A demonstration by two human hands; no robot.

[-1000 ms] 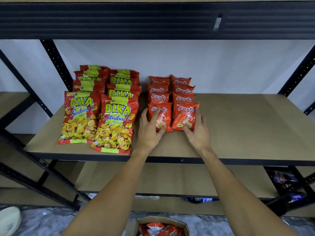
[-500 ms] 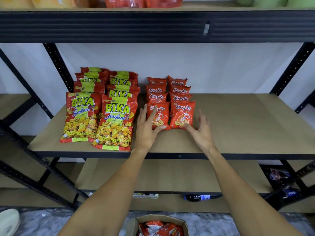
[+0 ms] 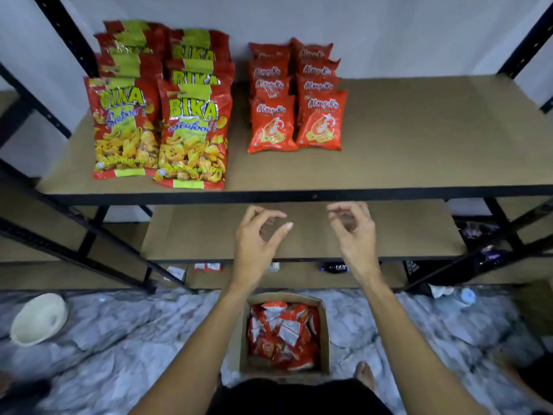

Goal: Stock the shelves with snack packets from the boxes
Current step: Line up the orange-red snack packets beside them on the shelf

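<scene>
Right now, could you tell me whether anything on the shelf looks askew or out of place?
Slightly: the front right BIKA packet lies tilted and further forward than the left BIKA packet, close to the shelf edge. The small red packets sit in two tidy columns.

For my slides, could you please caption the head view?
Empty left hand and right hand hang between the stocked shelf and the box of red packets.

**Non-task clutter, mostly floor level**

Cream round bowl (image 3: 39, 319) at lower left, on the grey-white marbled floor (image 3: 119, 354). Clear plastic bottle (image 3: 465, 295) lying at mid right, blurred, with a crumpled white scrap (image 3: 440, 290) just beside it. Plain white wall (image 3: 389, 34) across the top.
</scene>
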